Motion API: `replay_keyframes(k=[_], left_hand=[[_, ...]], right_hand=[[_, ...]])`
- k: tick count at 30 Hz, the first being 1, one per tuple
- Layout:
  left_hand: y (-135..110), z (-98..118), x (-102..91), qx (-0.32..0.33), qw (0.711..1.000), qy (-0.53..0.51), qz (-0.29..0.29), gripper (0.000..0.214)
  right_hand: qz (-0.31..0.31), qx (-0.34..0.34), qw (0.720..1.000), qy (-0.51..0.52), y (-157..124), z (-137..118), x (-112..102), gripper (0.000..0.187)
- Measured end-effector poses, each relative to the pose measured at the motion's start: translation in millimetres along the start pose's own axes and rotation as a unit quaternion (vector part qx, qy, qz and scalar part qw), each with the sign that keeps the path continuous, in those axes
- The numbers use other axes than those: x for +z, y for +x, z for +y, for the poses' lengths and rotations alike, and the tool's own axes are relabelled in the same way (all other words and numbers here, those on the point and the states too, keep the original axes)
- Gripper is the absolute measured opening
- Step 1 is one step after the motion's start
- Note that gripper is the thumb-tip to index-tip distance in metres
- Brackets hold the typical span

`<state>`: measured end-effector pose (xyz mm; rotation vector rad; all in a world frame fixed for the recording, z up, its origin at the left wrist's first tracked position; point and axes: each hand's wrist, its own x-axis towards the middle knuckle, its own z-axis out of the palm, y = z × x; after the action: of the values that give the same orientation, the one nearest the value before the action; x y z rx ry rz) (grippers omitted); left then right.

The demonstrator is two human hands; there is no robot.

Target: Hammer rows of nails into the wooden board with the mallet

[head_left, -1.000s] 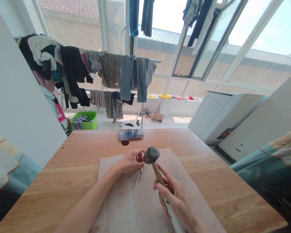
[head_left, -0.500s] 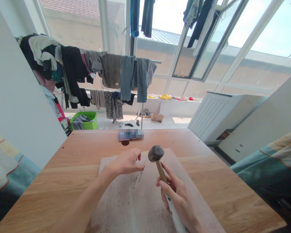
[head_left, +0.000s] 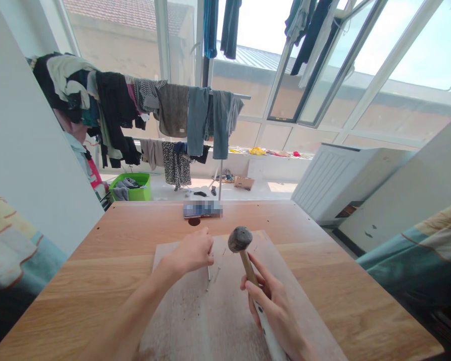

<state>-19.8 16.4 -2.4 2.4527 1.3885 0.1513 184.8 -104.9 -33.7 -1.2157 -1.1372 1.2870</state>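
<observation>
Drawn leftward over the pale board [head_left: 218,326] since the earlier frame, the left hand [head_left: 194,251] is placed just above the loose nails [head_left: 217,274], its fingers curled narrowly; whether a nail is pinched cannot be told. The hammer [head_left: 250,269] is held in the right hand [head_left: 273,302], whose fingers are wrapped around the handle, its head apparently raised so that the board is kept clear. The nails are grouped near the left hand, probably for easy reach; they appear thin and silvery. The hammer's head is dark, rounded and scuffed.
</observation>
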Motion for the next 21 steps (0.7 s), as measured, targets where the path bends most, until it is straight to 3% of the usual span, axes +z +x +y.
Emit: replay_keyframes(k=[6,15,18,21], left_hand=[[3,-15,3.3,0.023,0.998,-0.054,0.034,0.01],[4,0,11.5,0.054,0.998,0.033,0.01,0.022],[4,-5,8.0,0.08,0.994,-0.073,0.028,0.019],[7,-14,9.5,0.087,0.963,-0.251,0.056,0.017]], right_hand=[[-0.002,-0.001,1.0,-0.001,1,-1,0,0.072],[0.003,-0.004,1.0,0.006,0,-3,1,0.072],[0.001,0.0,1.0,0.004,1,-2,1,0.073],[0.009,-0.003,1.0,0.005,1,-2,0,0.072]])
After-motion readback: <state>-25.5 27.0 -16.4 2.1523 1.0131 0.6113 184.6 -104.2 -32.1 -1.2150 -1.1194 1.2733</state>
